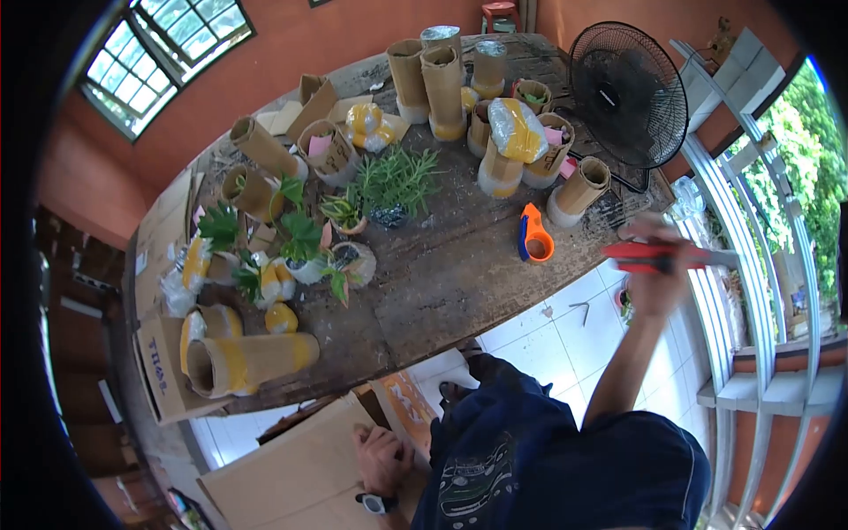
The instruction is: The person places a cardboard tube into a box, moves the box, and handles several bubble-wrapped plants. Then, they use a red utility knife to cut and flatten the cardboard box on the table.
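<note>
My left hand (384, 459), with a watch at its wrist, is at a large brown cardboard piece (291, 455) in front of me. Its fingers are curled against the cardboard near the right side. Out to the right and raised beside the table edge, my right hand (658, 274) is closed around a red-handled cutter (636, 253). Motion blurs this hand and the tool, whose grey end points right. An orange and blue tape dispenser (533, 237) lies on the wooden table (442, 283), left of the right hand.
Several potted plants (393, 181) and cardboard tubes (442, 93) stand on the table. Taped tubes (256, 360) lie at its near left. A black fan (627, 97) stands at the back right. Metal louvres (738, 238) line the right side. White tiles (565, 344) cover the floor.
</note>
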`<state>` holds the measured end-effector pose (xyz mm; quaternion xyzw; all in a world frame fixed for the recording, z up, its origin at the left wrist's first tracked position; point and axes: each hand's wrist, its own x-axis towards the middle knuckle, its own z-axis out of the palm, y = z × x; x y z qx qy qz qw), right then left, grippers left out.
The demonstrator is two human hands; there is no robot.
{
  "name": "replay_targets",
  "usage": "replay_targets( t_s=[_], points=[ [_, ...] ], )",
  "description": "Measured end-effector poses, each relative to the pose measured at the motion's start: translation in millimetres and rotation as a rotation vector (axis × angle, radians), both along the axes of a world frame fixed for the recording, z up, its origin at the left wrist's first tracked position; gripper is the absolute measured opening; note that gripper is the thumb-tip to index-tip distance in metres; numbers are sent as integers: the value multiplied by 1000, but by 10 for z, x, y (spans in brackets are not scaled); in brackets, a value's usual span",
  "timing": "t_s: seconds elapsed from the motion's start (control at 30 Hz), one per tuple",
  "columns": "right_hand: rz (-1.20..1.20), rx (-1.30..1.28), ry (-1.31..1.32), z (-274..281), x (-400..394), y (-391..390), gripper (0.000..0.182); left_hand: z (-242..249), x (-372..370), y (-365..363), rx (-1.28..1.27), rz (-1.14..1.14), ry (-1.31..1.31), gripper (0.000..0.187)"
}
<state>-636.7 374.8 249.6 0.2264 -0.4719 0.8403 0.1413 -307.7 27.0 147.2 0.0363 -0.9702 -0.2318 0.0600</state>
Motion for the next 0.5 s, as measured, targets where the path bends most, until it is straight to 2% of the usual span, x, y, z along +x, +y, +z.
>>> replay_targets(
  t_s=[0.03,0.07,0.13,0.2,0.23,0.33,0.37,0.5],
  points=[
    [73,19,-172,-420,-138,-109,47,-24,-7,8,4,0,28,24],
    [-48,42,-474,-840,-198,-166,51,-35,-11,5,9,-7,49,25],
    [-322,554,-742,-1640,-341,-56,55,-32,-15,-14,-3,-35,41,24],
    [-439,630,-752,-2391,-478,156,55,-43,-14,-22,-8,-44,46,23],
    [-495,669,-756,-2582,-520,225,54,-64,-11,-23,-10,-44,46,22],
    [-654,387,-826,-2689,-591,208,51,-67,-2,-30,-20,-50,38,21],
    [-649,169,-873,-2825,-677,230,44,-53,-6,-24,-25,-58,35,21],
    [-600,89,-920,-3229,-985,367,30,-56,9,-33,-55,-79,33,22]
  ],
)
